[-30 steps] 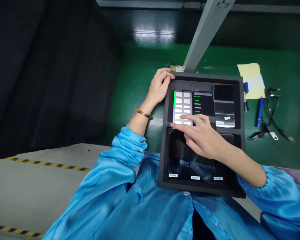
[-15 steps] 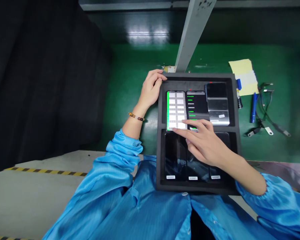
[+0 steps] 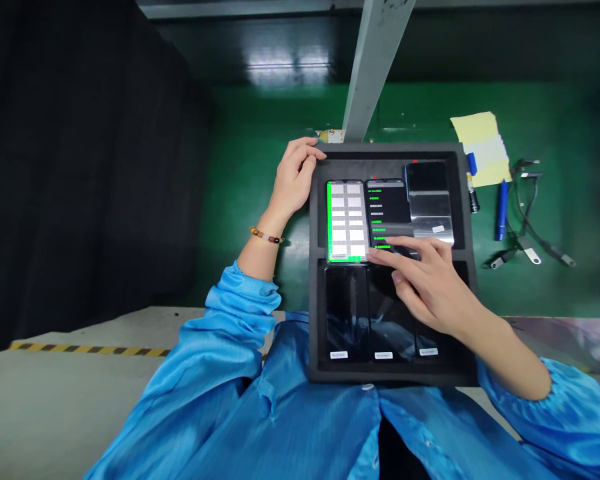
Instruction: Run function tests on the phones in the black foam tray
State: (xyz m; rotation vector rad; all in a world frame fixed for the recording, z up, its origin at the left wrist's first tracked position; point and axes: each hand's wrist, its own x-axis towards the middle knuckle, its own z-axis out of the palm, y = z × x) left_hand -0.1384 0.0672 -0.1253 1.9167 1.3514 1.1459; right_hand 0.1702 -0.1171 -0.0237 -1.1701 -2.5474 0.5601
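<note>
A black foam tray (image 3: 314, 313) holds several phones in two rows. My left hand (image 3: 295, 175) is at its far left corner, fingers bent over the rim and gripping it. In the upper row, the left phone (image 3: 347, 220) shows a white grid with green along its left side and part of its bottom. The middle phone (image 3: 387, 207) has a dark screen with green text lines. My right hand (image 3: 430, 280) hovers over the tray with fingers spread, holding nothing. Its index fingertip is at the lower right corner of the grid screen; whether it touches is hard to tell.
On the green table (image 3: 255, 147), right of the tray, lie a yellow paper (image 3: 477, 137), a blue pen (image 3: 502, 210), a small marker (image 3: 473, 193) and black cables (image 3: 533, 213). A grey post (image 3: 375, 67) stands behind the tray. Dark cloth (image 3: 80, 167) hangs at left.
My right index finger has moved right along the bottom of the left phone's screen, and green now shows along part of that edge. My left hand stays on the tray's corner.
</note>
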